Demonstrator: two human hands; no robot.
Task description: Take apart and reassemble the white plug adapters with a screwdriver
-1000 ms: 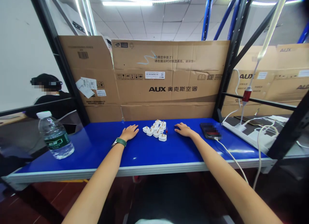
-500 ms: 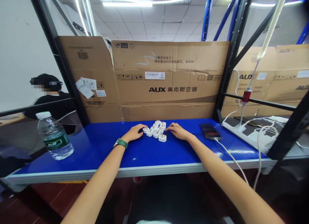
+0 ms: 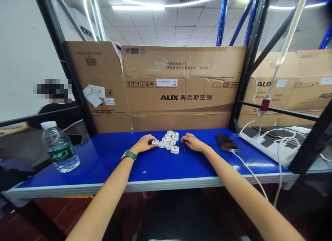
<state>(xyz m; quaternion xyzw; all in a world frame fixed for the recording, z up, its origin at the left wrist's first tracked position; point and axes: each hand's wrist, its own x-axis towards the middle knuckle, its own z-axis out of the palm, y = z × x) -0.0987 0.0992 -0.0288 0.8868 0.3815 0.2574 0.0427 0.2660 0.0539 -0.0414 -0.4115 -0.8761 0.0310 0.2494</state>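
Several white plugs with brass-coloured pins [image 3: 169,145] stand in a loose cluster on the blue tabletop [image 3: 150,168], pins up. At the cluster's left edge, my left hand [image 3: 144,144] is closed, thumb and fingers pinching one white plug [image 3: 155,142]. To the right of the cluster is my right hand [image 3: 192,142], its fingers closed around a thin dark tool that looks like a small screwdriver [image 3: 184,149]. The tool's shaft points down toward the tabletop; its handle is mostly hidden by the fingers.
A water bottle [image 3: 60,147] stands on the left. On the right lies a dark phone [image 3: 226,142] with a white cable [image 3: 250,172], near a white power strip [image 3: 269,149]. Cardboard [image 3: 181,95] closes off the back. A person [image 3: 55,95] sits beyond the left frame.
My right hand and the dark tool have moved slightly right, away from the plugs. My left hand has drawn its plug a little left, away from the cluster.
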